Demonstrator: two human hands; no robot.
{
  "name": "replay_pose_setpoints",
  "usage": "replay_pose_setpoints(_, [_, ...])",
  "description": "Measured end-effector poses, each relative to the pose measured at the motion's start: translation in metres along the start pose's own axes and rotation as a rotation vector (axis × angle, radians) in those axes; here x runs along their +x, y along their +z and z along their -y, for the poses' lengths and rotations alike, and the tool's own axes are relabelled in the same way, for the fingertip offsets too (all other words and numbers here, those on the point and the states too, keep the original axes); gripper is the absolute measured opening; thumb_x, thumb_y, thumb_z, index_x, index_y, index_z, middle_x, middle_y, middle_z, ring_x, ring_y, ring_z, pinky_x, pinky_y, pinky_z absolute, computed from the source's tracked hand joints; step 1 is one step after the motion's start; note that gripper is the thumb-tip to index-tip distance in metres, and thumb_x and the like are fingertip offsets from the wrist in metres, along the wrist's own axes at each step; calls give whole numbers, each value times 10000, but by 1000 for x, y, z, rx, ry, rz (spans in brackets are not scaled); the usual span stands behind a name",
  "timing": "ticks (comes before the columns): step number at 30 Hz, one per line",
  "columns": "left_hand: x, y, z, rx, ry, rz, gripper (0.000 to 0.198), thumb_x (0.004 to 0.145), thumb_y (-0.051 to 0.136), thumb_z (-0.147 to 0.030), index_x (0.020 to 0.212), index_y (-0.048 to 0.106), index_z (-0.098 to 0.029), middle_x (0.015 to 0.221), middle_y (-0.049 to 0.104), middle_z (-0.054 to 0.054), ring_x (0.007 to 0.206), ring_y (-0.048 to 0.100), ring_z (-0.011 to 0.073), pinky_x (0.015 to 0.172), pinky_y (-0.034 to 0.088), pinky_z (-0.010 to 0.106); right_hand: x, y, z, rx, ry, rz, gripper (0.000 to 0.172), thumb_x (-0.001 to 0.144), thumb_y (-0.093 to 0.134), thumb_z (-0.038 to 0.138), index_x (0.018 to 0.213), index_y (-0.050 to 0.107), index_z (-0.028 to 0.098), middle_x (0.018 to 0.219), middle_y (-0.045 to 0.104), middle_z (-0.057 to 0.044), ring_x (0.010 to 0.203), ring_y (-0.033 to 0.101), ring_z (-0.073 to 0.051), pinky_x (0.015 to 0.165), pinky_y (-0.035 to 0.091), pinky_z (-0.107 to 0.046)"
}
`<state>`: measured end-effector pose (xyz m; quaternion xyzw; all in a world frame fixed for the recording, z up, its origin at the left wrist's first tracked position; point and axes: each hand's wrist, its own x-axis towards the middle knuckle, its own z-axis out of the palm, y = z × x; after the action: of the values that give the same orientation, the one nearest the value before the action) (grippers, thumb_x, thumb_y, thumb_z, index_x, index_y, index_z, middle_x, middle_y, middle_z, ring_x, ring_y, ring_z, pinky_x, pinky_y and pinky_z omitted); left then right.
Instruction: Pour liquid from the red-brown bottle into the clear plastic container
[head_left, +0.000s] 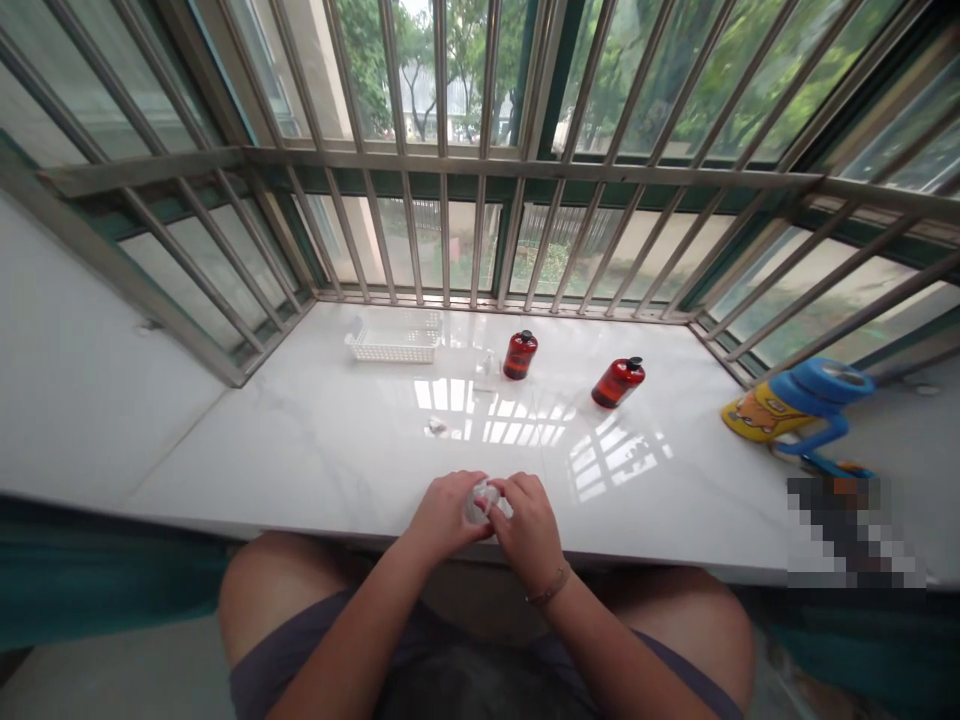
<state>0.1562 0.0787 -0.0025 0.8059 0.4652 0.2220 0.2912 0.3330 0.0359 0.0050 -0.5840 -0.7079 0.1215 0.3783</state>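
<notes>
The left hand (446,520) and right hand (529,530) are curled and pressed close together, their fingers (504,490) pinching a small clear piece (482,502) between them, possibly plastic, though fingers and glare obscure it. Both hands are at the front edge of a white sill (660,520), and a bracelet (549,588) circles the right wrist. On the sill, a white scrap (435,427) lies mid-depth. Along its back are a white basket (394,340), a clear bottle (487,370), and two red bottles (520,355) (619,382). A blue-and-yellow cup (795,405) stands at its right end, below a barred window (517,170).
</notes>
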Motion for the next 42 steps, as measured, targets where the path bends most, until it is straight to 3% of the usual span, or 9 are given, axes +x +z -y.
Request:
replay_pose_setpoints(8, [1,-7,4,-80,-8,44,649,721,897,-354,1319,687,-217,1284,751,93,1167,705,295,1061,534,430,-3,0,-1,11,-69,16,118,1006,665,288,1110,709,253,968,682,-72,944,604,-291,871,528,-465])
replay_pose_setpoints(12, [-2,-5,8,-118,11,60,668,713,910,-354,1327,681,-225,1302,752,81,1178,704,285,1070,533,424,0,-6,-4,-39,-70,24,95,974,723,333,953,686,248,891,669,-49,901,612,-268,851,512,-422])
replay_pose_setpoints(18, [-4,-8,1,-75,-7,83,650,704,895,-346,1312,691,-239,1274,771,86,1153,723,313,1046,541,448,10,-18,4,-416,-19,324,368,985,693,573,857,685,227,827,696,-56,830,643,-253,744,455,-363])
replay_pose_setpoints(23, [-5,-10,-2,-29,12,74,580,731,821,-277,1296,699,-236,1256,782,80,1146,733,307,1041,532,452,18,-21,9,-485,-22,482,380,1063,570,496,885,749,212,888,754,-68,911,700,-246,790,460,-345])
replay_pose_setpoints(35, [2,-19,1,15,41,181,727,658,963,-389,1319,702,-233,1306,774,75,1187,723,331,1060,515,447,41,-30,2,-491,-208,641,372,1001,618,483,942,816,175,878,797,-120,850,729,-256,756,471,-335])
replay_pose_setpoints(42, [9,-32,-5,75,102,290,664,680,944,-355,1296,716,-261,1286,782,62,1147,739,330,1000,534,416,50,-30,-5,-468,-362,717,424,990,635,536,903,792,152,858,780,-133,829,711,-271,760,477,-366])
